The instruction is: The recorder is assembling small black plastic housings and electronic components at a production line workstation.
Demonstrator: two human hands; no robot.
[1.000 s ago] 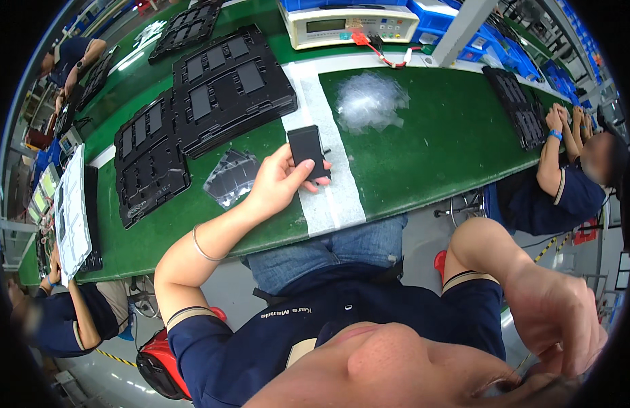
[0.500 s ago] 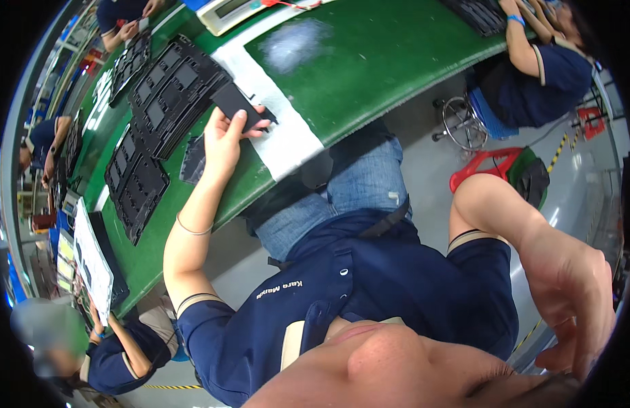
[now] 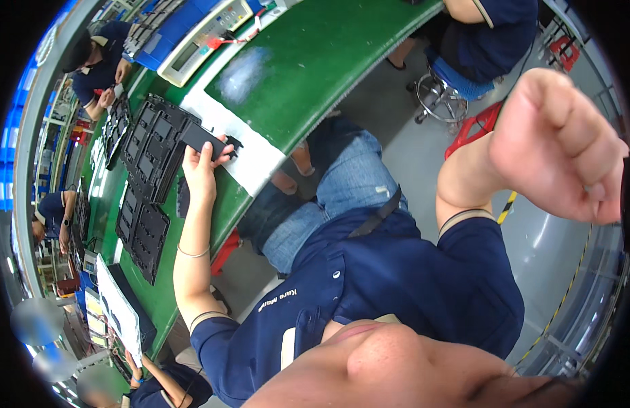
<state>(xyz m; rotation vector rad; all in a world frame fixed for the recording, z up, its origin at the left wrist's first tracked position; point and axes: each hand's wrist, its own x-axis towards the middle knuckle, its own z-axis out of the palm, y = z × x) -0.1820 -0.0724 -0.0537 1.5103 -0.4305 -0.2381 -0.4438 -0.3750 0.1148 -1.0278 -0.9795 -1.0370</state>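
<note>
My left hand (image 3: 201,170) pinches a flat black rectangular block (image 3: 203,139) between thumb and fingers, over the edge of a white sheet (image 3: 257,163) on the green table. Just past my fingertips, a small black part (image 3: 234,144) rests on that sheet. Beside the block lies a stack of black trays (image 3: 154,146) with rectangular pockets, some filled with flat dark pieces. My right hand (image 3: 556,139) is raised close to the camera at the far right, away from the table. Its fingers are curled into a fist, and nothing shows in it.
More black trays (image 3: 141,234) lie nearer me on the green table (image 3: 315,75). A beige instrument (image 3: 199,44) with red leads stands at the back. A white board (image 3: 118,302) stands at the left. Co-workers sit around, one on a wheeled stool (image 3: 441,102) at the right.
The view has shifted, so the table and trays sit lower and further left. My right hand has swung up from the lower right as a fist. My left hand still holds the block.
</note>
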